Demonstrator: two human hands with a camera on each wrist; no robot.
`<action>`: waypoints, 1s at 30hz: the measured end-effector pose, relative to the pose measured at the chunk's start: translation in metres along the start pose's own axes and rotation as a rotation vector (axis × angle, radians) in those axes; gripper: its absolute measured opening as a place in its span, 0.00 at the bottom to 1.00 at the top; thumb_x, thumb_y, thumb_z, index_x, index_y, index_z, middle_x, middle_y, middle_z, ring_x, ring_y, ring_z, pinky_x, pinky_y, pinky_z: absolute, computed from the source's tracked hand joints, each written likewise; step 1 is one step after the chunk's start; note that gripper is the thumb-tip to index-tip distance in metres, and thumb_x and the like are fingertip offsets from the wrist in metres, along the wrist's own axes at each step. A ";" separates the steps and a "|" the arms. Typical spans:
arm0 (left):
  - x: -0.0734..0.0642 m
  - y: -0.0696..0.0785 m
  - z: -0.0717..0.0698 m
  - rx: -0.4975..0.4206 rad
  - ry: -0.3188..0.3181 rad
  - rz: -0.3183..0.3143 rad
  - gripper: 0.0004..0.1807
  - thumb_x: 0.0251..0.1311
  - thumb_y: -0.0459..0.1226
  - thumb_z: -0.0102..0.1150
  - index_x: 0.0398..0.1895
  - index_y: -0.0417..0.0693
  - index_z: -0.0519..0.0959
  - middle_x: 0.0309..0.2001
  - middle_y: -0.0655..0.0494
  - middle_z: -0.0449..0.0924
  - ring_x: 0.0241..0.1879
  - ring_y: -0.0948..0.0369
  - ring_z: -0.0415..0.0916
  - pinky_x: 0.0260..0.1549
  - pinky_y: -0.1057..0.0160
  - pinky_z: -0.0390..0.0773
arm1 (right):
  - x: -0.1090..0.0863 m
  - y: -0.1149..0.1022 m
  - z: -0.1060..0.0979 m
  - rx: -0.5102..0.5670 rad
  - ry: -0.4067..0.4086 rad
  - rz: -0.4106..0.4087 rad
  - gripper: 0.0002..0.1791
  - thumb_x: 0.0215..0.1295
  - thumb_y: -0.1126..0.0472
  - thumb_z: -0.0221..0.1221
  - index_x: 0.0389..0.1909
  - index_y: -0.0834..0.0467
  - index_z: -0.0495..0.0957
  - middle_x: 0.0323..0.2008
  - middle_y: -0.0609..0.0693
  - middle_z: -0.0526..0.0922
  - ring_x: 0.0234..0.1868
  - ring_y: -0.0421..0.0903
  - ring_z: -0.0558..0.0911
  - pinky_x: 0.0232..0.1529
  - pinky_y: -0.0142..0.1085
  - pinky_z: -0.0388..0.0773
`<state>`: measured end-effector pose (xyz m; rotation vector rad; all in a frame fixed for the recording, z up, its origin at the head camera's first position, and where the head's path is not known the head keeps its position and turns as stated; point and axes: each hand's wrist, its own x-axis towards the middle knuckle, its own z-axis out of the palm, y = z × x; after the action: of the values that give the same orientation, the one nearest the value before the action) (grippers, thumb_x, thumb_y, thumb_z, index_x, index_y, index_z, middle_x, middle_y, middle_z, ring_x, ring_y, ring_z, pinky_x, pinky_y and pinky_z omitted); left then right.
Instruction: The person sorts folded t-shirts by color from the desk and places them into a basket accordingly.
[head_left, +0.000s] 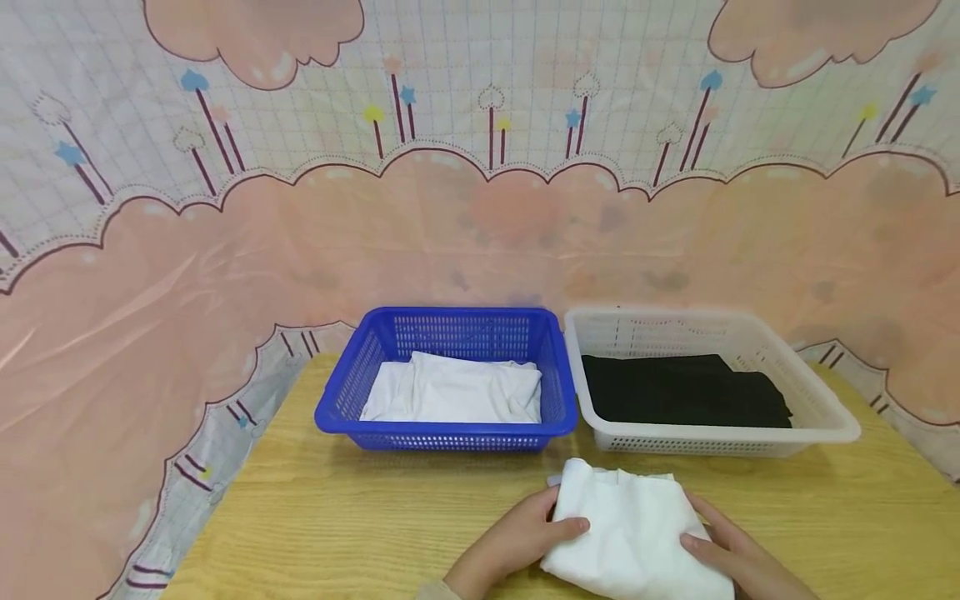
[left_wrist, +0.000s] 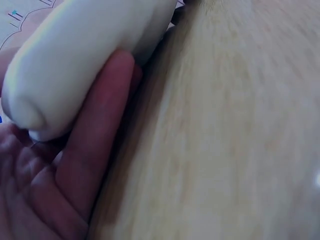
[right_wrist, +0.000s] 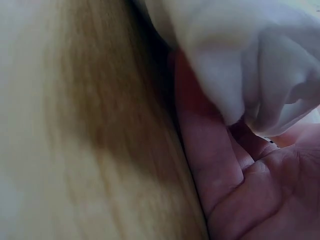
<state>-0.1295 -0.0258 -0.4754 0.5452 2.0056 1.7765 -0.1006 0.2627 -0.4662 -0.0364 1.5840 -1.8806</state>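
A folded white cloth (head_left: 633, 525), thick and soft in its layers, is held low over the front of the table, right of centre in the head view. My left hand (head_left: 525, 533) grips its left side, thumb on top. On the opposite side my right hand (head_left: 735, 554) holds it the same way. In the left wrist view, fingers (left_wrist: 95, 135) run beneath the cloth's rounded edge (left_wrist: 75, 65), close over the wood. The right wrist view has fingers (right_wrist: 207, 150) under loose, open folds of the cloth (right_wrist: 220, 60).
Behind the cloth stands a blue basket (head_left: 450, 429) with folded white cloths (head_left: 465, 392) inside. Beside it on the right, a white basket (head_left: 720, 442) holds folded black cloths (head_left: 675, 396). The wooden table (head_left: 337, 517) backs onto a patterned curtain (head_left: 450, 242).
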 end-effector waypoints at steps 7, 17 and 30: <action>0.000 0.000 0.002 -0.027 0.012 -0.039 0.18 0.56 0.43 0.57 0.50 0.54 0.72 0.38 0.62 0.77 0.34 0.65 0.76 0.31 0.66 0.76 | 0.000 0.001 -0.001 -0.004 0.011 -0.015 0.38 0.69 0.53 0.41 0.67 0.50 0.24 0.59 0.60 0.57 0.51 0.55 0.71 0.46 0.55 0.70; -0.001 -0.001 0.000 -0.052 0.006 -0.037 0.19 0.56 0.43 0.56 0.51 0.54 0.72 0.39 0.61 0.77 0.34 0.64 0.76 0.31 0.65 0.76 | -0.002 -0.001 0.001 0.048 0.008 -0.046 0.38 0.70 0.54 0.41 0.67 0.46 0.24 0.58 0.55 0.57 0.52 0.54 0.70 0.47 0.56 0.68; -0.001 -0.002 -0.001 -0.112 0.021 -0.035 0.19 0.56 0.43 0.56 0.51 0.51 0.72 0.40 0.59 0.77 0.35 0.62 0.76 0.33 0.64 0.76 | -0.006 -0.008 0.008 0.151 -0.078 -0.150 0.27 0.71 0.52 0.31 0.67 0.34 0.36 0.62 0.42 0.52 0.57 0.47 0.64 0.53 0.50 0.65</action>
<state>-0.1295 -0.0274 -0.4770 0.4554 1.9039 1.8665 -0.0959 0.2590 -0.4549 -0.1646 1.4170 -2.0832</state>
